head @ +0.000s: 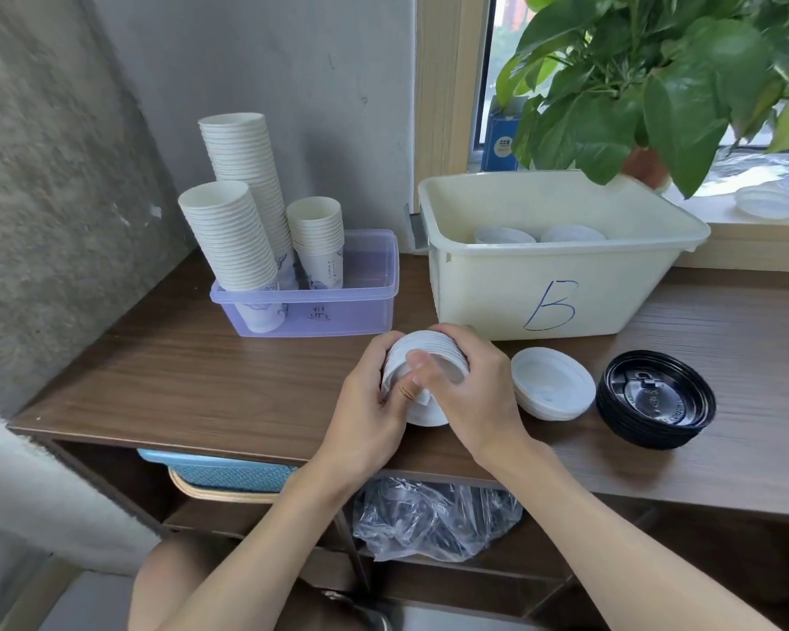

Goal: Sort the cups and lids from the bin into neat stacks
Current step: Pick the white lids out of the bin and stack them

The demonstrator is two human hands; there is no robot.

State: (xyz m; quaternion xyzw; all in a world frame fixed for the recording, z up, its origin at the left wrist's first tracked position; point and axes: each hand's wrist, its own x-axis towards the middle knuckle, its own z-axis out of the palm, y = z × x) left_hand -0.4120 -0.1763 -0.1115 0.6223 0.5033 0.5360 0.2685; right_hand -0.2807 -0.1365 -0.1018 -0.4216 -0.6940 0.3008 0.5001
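Near table edge: left hand (369, 405) and right hand (477, 396), fingers curled round one tilted stack of white lids (431, 355), thumbs on top. Just right, on table (201, 380): second white lid stack (553, 384), then black lid stack (657, 400). Behind: bin marked B (497, 293), loose white lids (571, 233) inside. Far left: cup stacks (228, 230) upright in purple tray (351, 311).
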